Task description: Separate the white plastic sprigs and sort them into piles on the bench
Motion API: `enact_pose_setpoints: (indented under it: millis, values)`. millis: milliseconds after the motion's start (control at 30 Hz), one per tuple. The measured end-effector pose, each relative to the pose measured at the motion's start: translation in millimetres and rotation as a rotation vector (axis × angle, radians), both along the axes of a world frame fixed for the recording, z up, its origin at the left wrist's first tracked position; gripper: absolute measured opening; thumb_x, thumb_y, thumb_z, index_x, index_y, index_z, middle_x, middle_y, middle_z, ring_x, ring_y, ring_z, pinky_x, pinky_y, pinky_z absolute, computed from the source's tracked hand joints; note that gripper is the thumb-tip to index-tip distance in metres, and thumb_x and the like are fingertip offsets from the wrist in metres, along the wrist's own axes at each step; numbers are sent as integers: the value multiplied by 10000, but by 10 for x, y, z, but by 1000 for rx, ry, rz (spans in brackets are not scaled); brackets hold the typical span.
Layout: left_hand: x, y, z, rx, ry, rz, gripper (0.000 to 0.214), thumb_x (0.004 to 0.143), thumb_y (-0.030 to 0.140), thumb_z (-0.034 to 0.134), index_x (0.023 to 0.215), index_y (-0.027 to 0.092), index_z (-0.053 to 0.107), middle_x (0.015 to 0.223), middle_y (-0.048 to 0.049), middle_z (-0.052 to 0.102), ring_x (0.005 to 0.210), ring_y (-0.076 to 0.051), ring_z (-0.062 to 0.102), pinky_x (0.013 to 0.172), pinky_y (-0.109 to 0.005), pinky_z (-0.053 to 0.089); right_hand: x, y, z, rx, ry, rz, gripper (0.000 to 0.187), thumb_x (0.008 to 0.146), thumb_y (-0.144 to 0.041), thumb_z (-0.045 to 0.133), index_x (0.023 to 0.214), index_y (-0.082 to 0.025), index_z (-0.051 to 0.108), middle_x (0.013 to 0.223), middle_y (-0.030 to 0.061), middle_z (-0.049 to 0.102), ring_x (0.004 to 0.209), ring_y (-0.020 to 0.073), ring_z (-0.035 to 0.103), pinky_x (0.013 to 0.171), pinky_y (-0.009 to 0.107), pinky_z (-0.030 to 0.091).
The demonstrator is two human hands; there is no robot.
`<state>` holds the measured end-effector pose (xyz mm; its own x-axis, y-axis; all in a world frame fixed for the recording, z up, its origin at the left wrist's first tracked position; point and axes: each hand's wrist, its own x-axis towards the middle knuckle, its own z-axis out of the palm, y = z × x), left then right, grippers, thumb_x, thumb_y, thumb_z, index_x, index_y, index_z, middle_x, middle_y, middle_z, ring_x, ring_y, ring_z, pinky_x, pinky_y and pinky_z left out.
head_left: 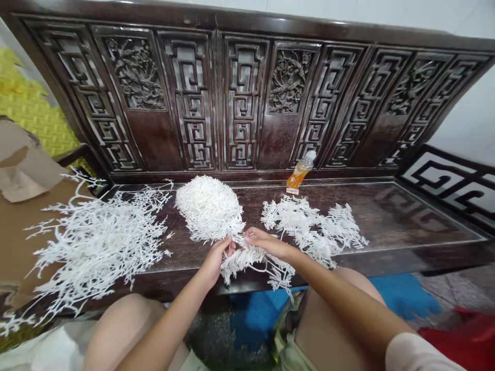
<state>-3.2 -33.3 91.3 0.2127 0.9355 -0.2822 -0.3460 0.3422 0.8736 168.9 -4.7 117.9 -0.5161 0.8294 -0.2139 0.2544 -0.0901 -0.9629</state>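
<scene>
My left hand (pixel 216 257) and my right hand (pixel 265 241) meet over the front edge of a dark carved wooden bench (pixel 386 216). Both are closed on a white plastic branch piece (pixel 251 260) whose twigs hang down past the edge. Just behind my hands lies a dense white mound of twigs (pixel 209 206). A looser pile of white branches (pixel 313 224) lies to the right of my right hand. A big spread of long white branches (pixel 96 242) covers the bench's left end.
An orange drink bottle (pixel 299 174) leans against the carved backrest. Brown cardboard (pixel 23 206) lies at the left, with yellow foam behind it. Blue material (pixel 390 293) and something red (pixel 464 335) are on the floor under the bench. My knees are below.
</scene>
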Motion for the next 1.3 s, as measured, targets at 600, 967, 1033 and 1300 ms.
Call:
enact_pose_setpoints:
  millis: [600,967,1033,1300]
  values:
    - [-18,50,70,-232,-244,-77,393,683,448,570,976,187,546,604,25,521,552,-111,507,572,-240,375,123,7,216,200,-260,373,379,673,-472,585,893,-165,561,886,5,545,844,153,487,750,238,365]
    - [-12,28,34,-21,-134,29,231,697,390,591,699,159,583,730,-2,559,677,-88,506,639,-201,374,251,36,388,158,-307,503,394,703,-528,527,811,-150,550,797,7,511,762,128,454,702,236,362]
    - [-16,33,68,-42,-175,42,238,702,400,580,698,162,581,727,-5,562,688,-99,516,657,-216,382,286,53,412,149,-256,443,385,713,-525,518,817,-156,551,815,13,518,772,130,459,716,244,364]
    - [-61,42,214,42,-100,258,245,682,405,599,694,160,608,717,-3,580,650,-86,503,669,-231,383,415,85,383,-95,60,152,521,612,-543,609,991,-191,547,907,32,553,805,138,505,745,286,398]
